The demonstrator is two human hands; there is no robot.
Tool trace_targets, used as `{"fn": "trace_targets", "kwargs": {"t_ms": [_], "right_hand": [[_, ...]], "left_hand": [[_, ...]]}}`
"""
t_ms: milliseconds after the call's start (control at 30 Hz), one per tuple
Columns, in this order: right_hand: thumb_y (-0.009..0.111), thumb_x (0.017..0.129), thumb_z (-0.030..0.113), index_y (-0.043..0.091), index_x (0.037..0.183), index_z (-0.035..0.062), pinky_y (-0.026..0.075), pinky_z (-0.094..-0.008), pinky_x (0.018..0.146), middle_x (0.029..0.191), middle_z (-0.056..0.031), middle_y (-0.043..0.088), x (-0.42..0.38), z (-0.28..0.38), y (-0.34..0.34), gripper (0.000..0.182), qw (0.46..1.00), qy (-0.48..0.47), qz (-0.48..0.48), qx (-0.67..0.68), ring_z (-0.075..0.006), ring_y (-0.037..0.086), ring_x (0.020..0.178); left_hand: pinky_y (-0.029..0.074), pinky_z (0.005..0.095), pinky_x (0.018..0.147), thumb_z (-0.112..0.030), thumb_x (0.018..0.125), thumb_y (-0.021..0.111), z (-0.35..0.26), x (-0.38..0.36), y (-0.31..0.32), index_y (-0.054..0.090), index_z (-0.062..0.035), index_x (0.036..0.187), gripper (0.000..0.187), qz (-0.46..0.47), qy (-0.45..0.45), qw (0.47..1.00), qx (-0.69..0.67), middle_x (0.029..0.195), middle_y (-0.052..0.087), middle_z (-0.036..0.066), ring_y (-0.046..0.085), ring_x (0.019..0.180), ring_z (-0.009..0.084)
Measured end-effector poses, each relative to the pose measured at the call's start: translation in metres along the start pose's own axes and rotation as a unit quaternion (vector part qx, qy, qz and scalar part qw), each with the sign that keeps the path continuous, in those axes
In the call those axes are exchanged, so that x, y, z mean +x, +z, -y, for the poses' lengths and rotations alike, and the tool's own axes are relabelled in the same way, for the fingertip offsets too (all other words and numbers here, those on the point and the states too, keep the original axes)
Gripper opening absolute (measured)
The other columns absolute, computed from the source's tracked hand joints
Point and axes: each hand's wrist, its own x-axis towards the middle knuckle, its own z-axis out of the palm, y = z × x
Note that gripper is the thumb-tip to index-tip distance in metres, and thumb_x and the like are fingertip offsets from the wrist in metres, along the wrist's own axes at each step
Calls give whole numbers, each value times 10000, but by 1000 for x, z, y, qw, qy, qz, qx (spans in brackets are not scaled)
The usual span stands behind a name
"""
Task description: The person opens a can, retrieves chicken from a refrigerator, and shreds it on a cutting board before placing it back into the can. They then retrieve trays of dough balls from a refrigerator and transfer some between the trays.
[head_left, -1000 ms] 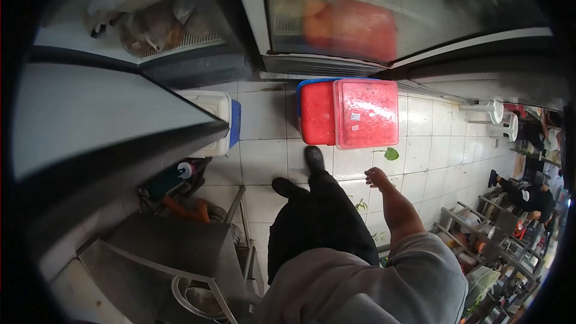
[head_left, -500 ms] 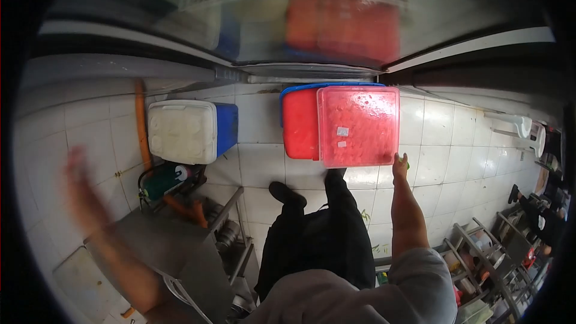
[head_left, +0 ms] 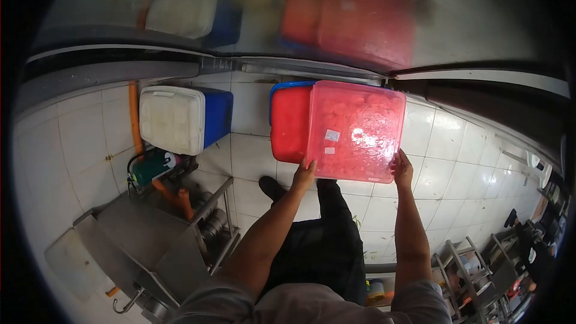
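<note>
A clear plastic tub (head_left: 354, 126) with pinkish-red contents and two small white labels is between my hands. My left hand (head_left: 305, 174) grips its near left corner, fingers closed over the edge. At the near right corner, my right hand (head_left: 402, 168) is closed on the edge as well. Partly covered by the tub, a red cooler lid or box (head_left: 292, 126) with a blue rim shows at its left. Whether the tub rests on it or hangs just above cannot be seen.
Left stands a blue cooler with a white lid (head_left: 172, 121). A glass panel (head_left: 264, 18) with reflections is in front. Near left are a green cylinder (head_left: 150, 169) and a steel table (head_left: 144, 222). Steel racks (head_left: 468, 270) and a person in dark clothes (head_left: 531, 246) are at right.
My left hand has swung in from the far left and taken hold of the tub's near left corner. The tub appears larger and a little nearer; my right hand stays on it.
</note>
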Motion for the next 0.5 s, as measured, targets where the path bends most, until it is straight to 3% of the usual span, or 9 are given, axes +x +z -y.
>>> {"fn": "trace_targets", "kwargs": {"t_ms": [33,67,100,133,267,367,433,467,500], "right_hand": [[552,932,218,604,1182,64,445,-261,514,876,-81,590,5,-10,-2,299,1000,1,2,-2,-144,535,612],[551,919,204,599,1193,87,462,-316,533,867,-106,587,10,-16,-4,302,965,-134,-33,-224,-205,548,609],[551,907,190,594,1204,111,480,-370,551,857,-132,585,14,-23,-6,311,862,-260,-66,-431,-266,560,605],[537,887,180,577,1228,155,486,-449,609,846,-174,571,8,-10,1,344,883,-187,-66,-425,-359,581,687],[512,905,222,559,1251,176,491,-436,609,908,-186,565,-3,6,6,352,891,-133,-37,-433,-345,598,750],[482,933,250,529,1274,106,476,-403,804,995,-205,579,9,-19,4,373,904,-77,-4,-421,-333,590,946],[427,957,299,525,1260,66,489,-422,761,1045,-205,590,45,-101,0,395,925,-300,-37,-231,-354,599,888],[394,956,463,421,1334,31,383,-358,971,1222,-194,522,22,-54,-2,575,989,2,23,-147,-294,476,1183],[394,956,463,421,1334,31,383,-358,971,1222,-194,522,9,-22,8,575,989,2,21,-148,-294,476,1183]], "left_hand": [[426,382,946,-380,926,481,4,0,4,382,-57,1366,555,-50,23,997,57,1219,547,243,541,1128,352],[454,447,891,-347,932,459,2,-1,1,372,-80,1374,523,-44,35,992,111,1161,565,267,555,1073,393],[454,447,891,-347,932,459,1,-4,0,372,-80,1374,523,-45,34,992,111,1161,565,267,555,1073,393],[457,437,886,-351,938,447,-7,-13,-1,386,-76,1366,512,-40,-2,987,153,1141,576,263,568,1055,386],[476,436,844,-367,942,438,16,-18,7,437,-70,1331,490,-80,4,986,149,1055,616,253,605,978,390],[481,425,838,-383,935,439,52,5,3,414,-100,1342,496,-53,30,988,145,994,640,229,610,955,382],[455,411,886,-493,921,441,7,-2,-6,432,-125,1327,548,36,-103,994,-4,1090,631,165,589,1038,317],[430,426,907,-545,905,439,-10,-6,-8,423,-137,1324,585,29,-147,981,-127,1159,592,125,545,1095,291],[405,441,927,-597,888,436,-17,-8,-8,413,-150,1320,622,22,-190,950,-246,1229,553,84,500,1153,265]]}}
